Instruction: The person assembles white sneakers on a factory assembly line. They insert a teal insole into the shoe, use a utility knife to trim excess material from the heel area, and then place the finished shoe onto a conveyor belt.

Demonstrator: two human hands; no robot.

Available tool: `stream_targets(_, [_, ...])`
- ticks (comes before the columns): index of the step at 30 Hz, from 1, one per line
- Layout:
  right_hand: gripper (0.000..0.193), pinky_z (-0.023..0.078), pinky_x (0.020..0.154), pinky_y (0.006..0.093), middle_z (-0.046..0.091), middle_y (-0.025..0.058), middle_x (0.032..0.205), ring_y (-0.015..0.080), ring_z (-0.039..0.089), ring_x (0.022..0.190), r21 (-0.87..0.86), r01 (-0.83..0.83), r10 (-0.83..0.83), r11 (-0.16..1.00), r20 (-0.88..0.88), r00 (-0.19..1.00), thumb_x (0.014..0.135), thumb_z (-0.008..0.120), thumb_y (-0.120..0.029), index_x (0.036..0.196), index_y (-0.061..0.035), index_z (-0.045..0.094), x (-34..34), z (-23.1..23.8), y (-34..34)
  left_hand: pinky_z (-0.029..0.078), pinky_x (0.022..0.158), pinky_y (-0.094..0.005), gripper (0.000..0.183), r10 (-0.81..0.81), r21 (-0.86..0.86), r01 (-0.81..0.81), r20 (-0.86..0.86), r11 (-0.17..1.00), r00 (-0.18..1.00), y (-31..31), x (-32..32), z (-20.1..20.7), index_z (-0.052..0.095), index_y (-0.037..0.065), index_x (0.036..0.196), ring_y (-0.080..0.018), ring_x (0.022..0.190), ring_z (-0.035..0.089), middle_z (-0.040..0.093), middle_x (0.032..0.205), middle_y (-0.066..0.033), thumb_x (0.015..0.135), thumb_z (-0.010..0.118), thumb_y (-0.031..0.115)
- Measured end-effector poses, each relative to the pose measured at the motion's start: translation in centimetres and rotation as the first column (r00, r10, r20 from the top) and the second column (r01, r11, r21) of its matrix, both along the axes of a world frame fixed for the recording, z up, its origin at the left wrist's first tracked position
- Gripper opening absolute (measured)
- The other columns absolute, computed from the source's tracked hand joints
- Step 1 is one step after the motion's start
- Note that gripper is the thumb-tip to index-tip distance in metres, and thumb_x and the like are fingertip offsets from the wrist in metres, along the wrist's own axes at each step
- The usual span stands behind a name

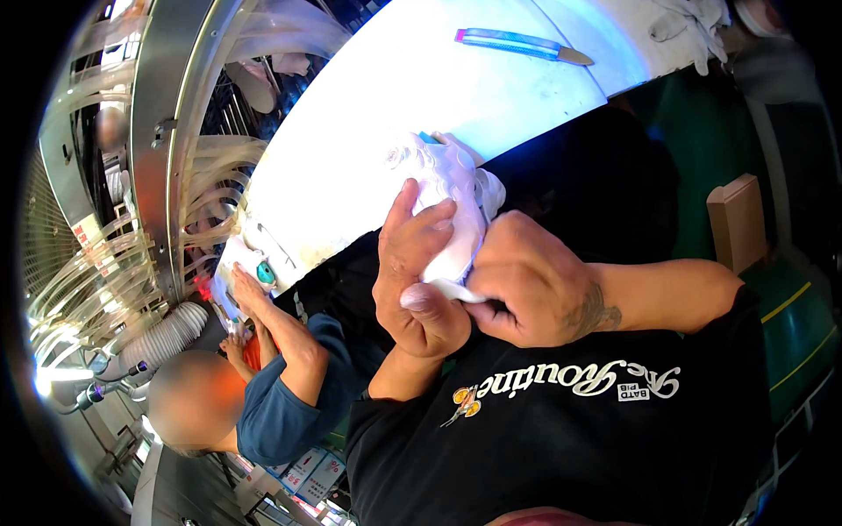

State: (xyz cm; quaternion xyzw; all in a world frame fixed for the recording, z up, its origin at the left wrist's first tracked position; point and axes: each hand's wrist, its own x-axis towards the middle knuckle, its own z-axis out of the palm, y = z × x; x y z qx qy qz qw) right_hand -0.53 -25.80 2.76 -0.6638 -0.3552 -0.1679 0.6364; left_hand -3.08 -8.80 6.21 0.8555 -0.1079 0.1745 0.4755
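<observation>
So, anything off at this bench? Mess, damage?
Nothing major stands out. Slightly untidy: white gloves lie bunched at the table edge, and the brush lies loose across a seam. No obvious damage on the white piece, though the hands partly hide it.

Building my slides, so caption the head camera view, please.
Left hand and right hand hold a white shoe-like item beside a brightly lit white table bearing a blue-handled tool.

Ahead of you a white table [351, 149] glows under bluish light, with a steel frame [156, 131] and a bright lamp [57, 380] to your left and green, yellow-lined flooring [798, 333] to your right.
</observation>
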Motion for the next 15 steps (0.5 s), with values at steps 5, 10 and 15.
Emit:
stream_targets(5, [0.019, 0.053, 0.066, 0.0390, 0.057, 0.0107, 0.091, 0.0269, 0.062, 0.074, -0.038, 0.052, -0.043, 0.998, 0.207, 0.977, 0.085, 0.072, -0.011, 0.094, -0.0045, 0.057, 1.5, -0.3, 0.1, 0.045, 0.119, -0.0595, 0.067, -0.046, 0.034, 0.050, -0.111, 0.998, 0.993, 0.4, 0.7, 1.6, 0.071, -0.001, 0.118, -0.0425, 0.122, 0.070, 0.077, 0.116, -0.0220, 0.115, 0.041, 0.058])
stream_targets(10, [0.017, 0.050, 0.064, 0.0373, 0.056, 0.0090, 0.086, 0.0249, 0.059, 0.070, -0.149, -0.119, 0.153, 0.982, 0.235, 0.960, 0.086, 0.073, -0.014, 0.085, -0.0047, 0.058, 4.7, -0.2, -2.1, 0.045, 0.118, -0.0598, 0.072, -0.300, 0.119, 0.308, -0.077, 0.944, 0.951, 2.7, 1.8, 1.0, 0.073, 0.003, 0.117, -0.0392, 0.120, 0.072, 0.077, 0.117, -0.0187, 0.086, 0.078, 0.067])
stream_targets(15, [0.030, 0.049, 0.060, 0.0373, 0.059, 0.0055, 0.085, 0.0263, 0.061, 0.069, -0.097, -0.400, 0.404, 0.912, 0.031, 0.914, 0.070, 0.084, -0.004, 0.088, -0.0075, 0.061, 6.6, -0.2, -2.5, 0.041, 0.120, -0.0641, 0.061, -0.344, 0.165, 0.358, -0.109, 0.919, 0.933, 3.4, 1.5, 1.4, 0.076, 0.003, 0.111, -0.0391, 0.119, 0.073, 0.078, 0.112, -0.0165, 0.075, 0.100, 0.046])
